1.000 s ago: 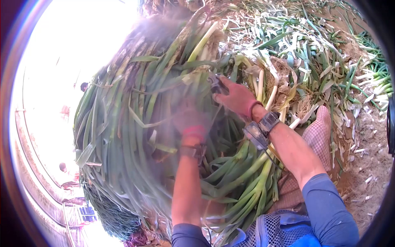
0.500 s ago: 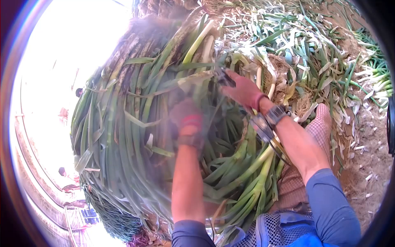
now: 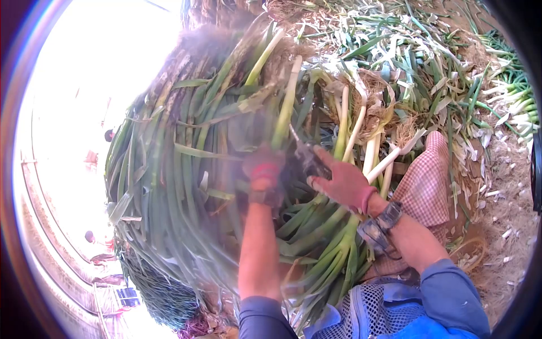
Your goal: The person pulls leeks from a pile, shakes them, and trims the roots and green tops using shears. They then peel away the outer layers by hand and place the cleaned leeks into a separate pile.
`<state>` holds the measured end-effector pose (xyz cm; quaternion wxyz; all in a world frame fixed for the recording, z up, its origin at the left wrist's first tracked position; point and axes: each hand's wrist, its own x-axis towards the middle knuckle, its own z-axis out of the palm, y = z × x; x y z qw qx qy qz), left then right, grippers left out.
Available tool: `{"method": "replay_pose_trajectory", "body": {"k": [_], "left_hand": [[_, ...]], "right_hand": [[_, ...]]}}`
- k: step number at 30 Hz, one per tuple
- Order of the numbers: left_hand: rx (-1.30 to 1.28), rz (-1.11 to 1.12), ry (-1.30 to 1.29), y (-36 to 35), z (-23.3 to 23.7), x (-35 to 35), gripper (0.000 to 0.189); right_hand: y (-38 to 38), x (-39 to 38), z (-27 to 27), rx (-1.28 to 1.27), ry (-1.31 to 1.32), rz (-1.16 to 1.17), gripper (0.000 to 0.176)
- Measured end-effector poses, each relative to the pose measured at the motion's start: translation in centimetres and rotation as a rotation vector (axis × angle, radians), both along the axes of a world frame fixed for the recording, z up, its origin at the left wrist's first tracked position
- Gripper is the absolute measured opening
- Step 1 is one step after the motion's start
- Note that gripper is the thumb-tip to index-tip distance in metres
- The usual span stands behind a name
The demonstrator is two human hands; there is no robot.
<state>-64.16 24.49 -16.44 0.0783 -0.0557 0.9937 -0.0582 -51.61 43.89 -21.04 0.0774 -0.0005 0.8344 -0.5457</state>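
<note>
In the head view, my left hand, in a red-cuffed glove and smeared by motion, is closed around the leaves of a large green onion, whose white end points up and away. To its right, my right hand, in a reddish glove, is closed on a dark tool with a thin, pointed pale tip beside the onion's leaves. A big heap of long green onions lies under and left of my hands. Several peeled onions with white stalks lie beyond my right hand.
Stripped leaves and peelings cover the ground at the back right. A row of cleaned green onions lies at the far right edge. My checked trouser leg is beside my right forearm. Another dark green bundle stands at the lower left.
My right hand has moved down and toward me with the dark tool. My left hand has shifted slightly right, and a green onion now stands out lengthwise above it.
</note>
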Motion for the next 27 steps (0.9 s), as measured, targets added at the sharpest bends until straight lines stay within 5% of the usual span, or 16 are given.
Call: {"method": "replay_pose_trajectory", "body": {"k": [9, 18, 27], "left_hand": [[-0.037, -0.035, 0.014, 1.0, 0.1, 1.7, 0.044], [-0.138, -0.096, -0.018, 2.5, 0.0, 3.2, 0.042], [-0.115, -0.117, -0.095, 5.9, 0.5, 4.7, 0.045]], "right_hand": [[3.8, -3.6, -1.0, 0.112, -0.051, -0.090, 0.085], [5.7, 3.3, -1.4, 0.019, -0.065, 0.053, 0.085], [8.5, -2.4, 0.6, 0.118, -0.144, -0.069, 0.082]]}}
